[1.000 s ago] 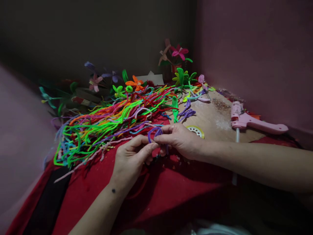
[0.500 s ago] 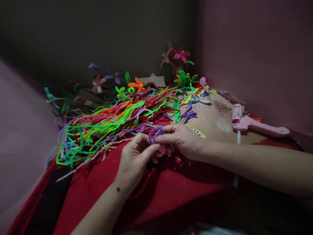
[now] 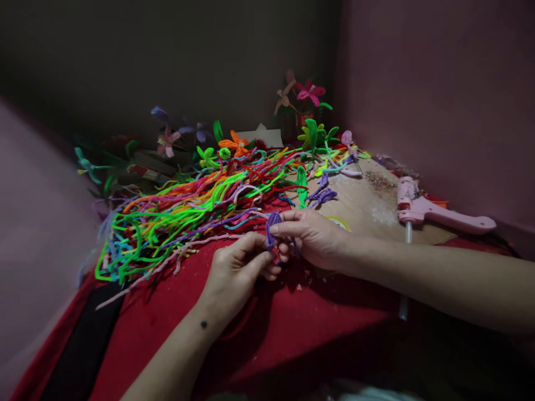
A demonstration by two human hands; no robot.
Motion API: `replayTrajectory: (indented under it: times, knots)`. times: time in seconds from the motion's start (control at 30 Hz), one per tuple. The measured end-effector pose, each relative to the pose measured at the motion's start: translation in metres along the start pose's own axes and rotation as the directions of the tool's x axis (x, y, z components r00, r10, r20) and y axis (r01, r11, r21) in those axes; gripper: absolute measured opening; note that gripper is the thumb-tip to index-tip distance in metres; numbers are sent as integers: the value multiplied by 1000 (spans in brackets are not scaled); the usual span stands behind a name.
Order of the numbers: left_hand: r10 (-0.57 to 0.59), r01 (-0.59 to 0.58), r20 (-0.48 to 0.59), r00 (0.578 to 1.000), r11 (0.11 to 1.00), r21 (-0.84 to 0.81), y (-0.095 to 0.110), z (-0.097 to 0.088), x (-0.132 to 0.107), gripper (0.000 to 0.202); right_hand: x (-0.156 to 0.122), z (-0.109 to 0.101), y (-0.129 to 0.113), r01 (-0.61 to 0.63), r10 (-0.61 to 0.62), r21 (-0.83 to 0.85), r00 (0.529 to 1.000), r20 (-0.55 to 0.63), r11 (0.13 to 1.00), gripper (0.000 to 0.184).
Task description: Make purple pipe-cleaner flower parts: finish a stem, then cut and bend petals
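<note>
A purple pipe cleaner [image 3: 272, 228], bent into a narrow loop, is pinched between both my hands over the red cloth [image 3: 175, 323]. My left hand [image 3: 238, 267] grips its lower end with thumb and forefinger. My right hand [image 3: 311, 236] pinches the loop from the right, fingers closed on it. Just behind my hands spreads a big pile of loose pipe cleaners [image 3: 188, 206] in green, orange, red, blue and purple.
A pink glue gun [image 3: 434, 214] lies on the wooden board [image 3: 368, 206] at the right, by the wall. Small bent purple pieces [image 3: 321, 195] and a green piece [image 3: 301, 186] lie on the board. Finished pipe-cleaner flowers [image 3: 234, 143] stand along the back, a pink one [image 3: 309, 92] higher up.
The purple loop has been squeezed narrower and turned more upright. Both hands have shifted slightly right and down, still pinching it.
</note>
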State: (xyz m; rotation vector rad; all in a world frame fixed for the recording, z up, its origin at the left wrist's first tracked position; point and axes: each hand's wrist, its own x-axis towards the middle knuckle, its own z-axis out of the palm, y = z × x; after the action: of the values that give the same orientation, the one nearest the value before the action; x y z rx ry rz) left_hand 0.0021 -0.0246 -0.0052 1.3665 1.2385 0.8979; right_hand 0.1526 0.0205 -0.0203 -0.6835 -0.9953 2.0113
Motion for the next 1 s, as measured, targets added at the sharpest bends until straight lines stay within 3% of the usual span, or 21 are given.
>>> replayTrajectory:
  times: [0.3, 0.47, 0.73, 0.87, 1.0]
  knots:
    - [-18, 24, -61, 998, 995, 100, 7, -2, -1, 19, 1, -3, 0, 10, -11, -83, 1000, -12, 996, 12]
    - [-53, 58, -97, 994, 997, 50, 5, -5, 1, 19, -1, -3, -2, 6, -8, -139, 1000, -10, 990, 17]
    - [-5, -10, -207, 978, 997, -73, 3, -15, 6, 16, -6, -2, -5, 56, -75, -523, 997, -16, 851, 12]
    - [-39, 15, -205, 978, 993, -116, 5, -14, 5, 16, -6, -1, -5, 93, -96, -391, 995, 12, 916, 10]
    - [-33, 12, -208, 977, 994, -105, 7, -10, 3, 17, -7, 1, -5, 240, -254, -237, 967, -31, 941, 13]
